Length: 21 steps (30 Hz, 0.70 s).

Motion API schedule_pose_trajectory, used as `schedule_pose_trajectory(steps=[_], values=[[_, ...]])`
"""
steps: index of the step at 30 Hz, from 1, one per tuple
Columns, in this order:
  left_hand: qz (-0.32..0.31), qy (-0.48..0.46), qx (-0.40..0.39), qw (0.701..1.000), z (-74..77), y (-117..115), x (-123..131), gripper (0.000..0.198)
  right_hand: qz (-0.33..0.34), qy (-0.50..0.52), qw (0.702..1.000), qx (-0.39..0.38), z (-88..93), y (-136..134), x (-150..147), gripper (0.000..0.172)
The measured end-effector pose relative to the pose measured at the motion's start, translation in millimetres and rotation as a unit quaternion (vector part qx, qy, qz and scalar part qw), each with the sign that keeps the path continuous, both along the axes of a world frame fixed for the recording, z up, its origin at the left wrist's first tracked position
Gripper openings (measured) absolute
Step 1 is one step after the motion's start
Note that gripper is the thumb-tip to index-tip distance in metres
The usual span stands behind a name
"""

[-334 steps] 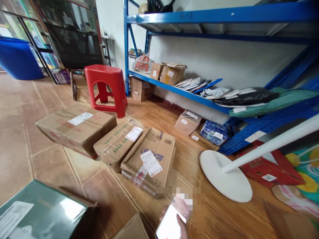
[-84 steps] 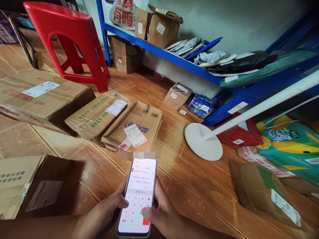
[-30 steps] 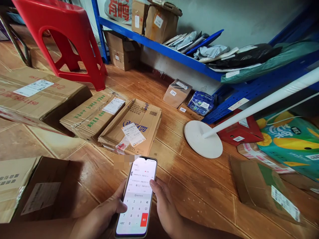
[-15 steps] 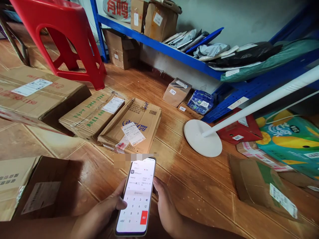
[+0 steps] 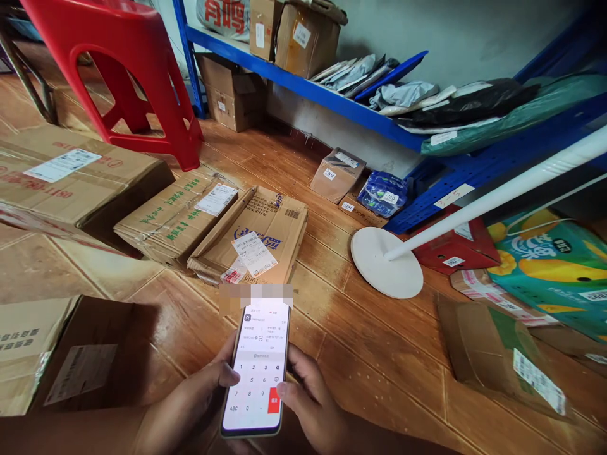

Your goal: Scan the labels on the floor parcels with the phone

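A smartphone (image 5: 251, 414) is held upright at the bottom centre, its lit screen showing a number keypad and a red key; the top of the screen is blurred out. My left hand (image 5: 202, 388) wraps its left edge, thumb resting over the keypad's left side. On the right edge, my right hand (image 5: 310, 401) grips the phone, with its thumb on the red key. Just beyond the phone lies a flat cardboard box (image 5: 289, 237) bearing a white shipping label (image 5: 255, 254). Beside that box is another carton (image 5: 161, 215) with green writing.
A large carton (image 5: 42, 174) and a darker box (image 5: 80, 373) stand to the left. Behind them is a red plastic stool (image 5: 142, 82). Parcels fill a blue shelf (image 5: 284, 76). A white round-based pole (image 5: 379, 265) slants rightward, near a taped parcel (image 5: 478, 347).
My right thumb has moved from beside the phone onto the red key. The phone has shifted slightly upward and left in view. The boxes stay where they were.
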State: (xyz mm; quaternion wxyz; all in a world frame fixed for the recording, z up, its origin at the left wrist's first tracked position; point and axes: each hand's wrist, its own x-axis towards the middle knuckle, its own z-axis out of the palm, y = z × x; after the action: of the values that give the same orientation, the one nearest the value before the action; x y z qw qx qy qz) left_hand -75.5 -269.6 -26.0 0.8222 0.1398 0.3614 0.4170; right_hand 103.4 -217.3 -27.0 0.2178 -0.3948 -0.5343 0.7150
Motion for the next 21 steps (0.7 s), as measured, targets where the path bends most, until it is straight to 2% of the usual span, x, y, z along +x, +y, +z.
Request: schedule_pose_trajectory(steps=[5,11,16,21], values=[[0.001,-0.015,0.006,1.000,3.2,1.7,0.6,0.089,-0.001,0.009,1.000,-0.008,2.8,1.3,-3.6,0.026],[0.010,-0.044,0.009,0.999,-2.3,-2.2,0.0,0.088,-0.026,0.061,0.996,-0.066,0.6,-3.8,-1.5,0.034],[0.011,-0.024,0.014,1.000,4.1,0.9,-0.4,0.093,-0.008,0.137,0.982,-0.130,6.0,-1.8,-8.3,0.036],[0.001,-0.032,0.002,0.999,5.3,0.2,0.5,0.092,-0.004,0.163,0.969,-0.183,9.1,-4.4,-9.1,0.045]])
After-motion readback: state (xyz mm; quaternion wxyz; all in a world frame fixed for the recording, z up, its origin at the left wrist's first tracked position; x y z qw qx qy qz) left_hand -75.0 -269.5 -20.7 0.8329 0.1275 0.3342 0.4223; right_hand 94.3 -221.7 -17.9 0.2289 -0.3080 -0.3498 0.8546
